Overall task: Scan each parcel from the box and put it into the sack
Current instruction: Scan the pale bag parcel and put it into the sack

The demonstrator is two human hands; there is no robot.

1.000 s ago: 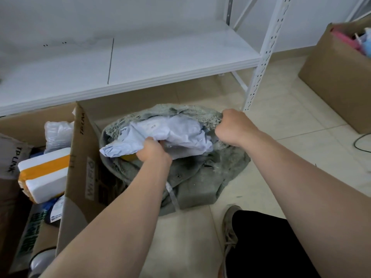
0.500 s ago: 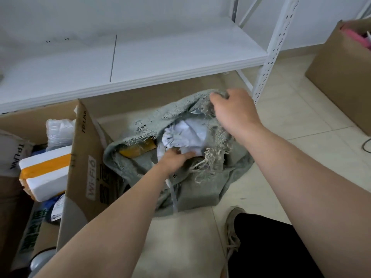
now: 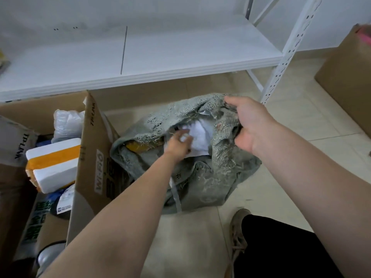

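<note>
In the head view, the sack lies on the floor, just beside the right wall of the cardboard box and in front of the white shelf. The right hand has its grip clamped on the frayed rim of the sack. A white parcel sits inside the sack's mouth. The left hand is on this parcel, but it is blurred, so I cannot tell whether its grip is closed. A white and orange parcel lies in the box.

Left hand forward, right hand clenched.
</note>
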